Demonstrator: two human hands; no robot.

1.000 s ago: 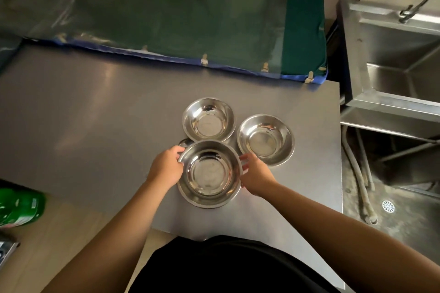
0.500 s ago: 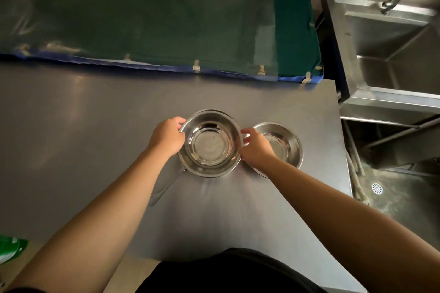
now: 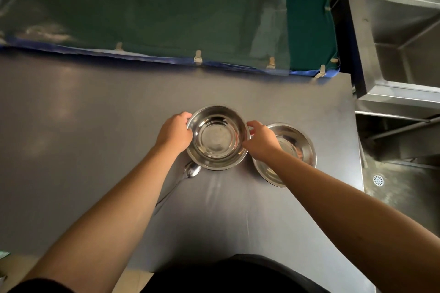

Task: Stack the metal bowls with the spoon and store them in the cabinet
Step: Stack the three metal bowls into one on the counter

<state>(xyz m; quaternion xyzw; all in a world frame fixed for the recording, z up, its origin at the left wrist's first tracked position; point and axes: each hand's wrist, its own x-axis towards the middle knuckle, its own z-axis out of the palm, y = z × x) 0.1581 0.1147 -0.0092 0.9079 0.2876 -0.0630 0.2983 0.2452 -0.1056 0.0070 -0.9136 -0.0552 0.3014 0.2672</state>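
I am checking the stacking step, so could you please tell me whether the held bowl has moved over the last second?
Yes. The held bowl moved away from the person, past the spoon, onto the spot where another bowl stood; the right bowl stayed put.

The left half of the tabletop (image 3: 71, 126) is left bare up to its far edge. Toward the right edge, room is taken up by the held bowl (image 3: 217, 138), a second bowl (image 3: 295, 147) just beside it, and a spoon (image 3: 190, 171) lying at the held bowl's near-left side.
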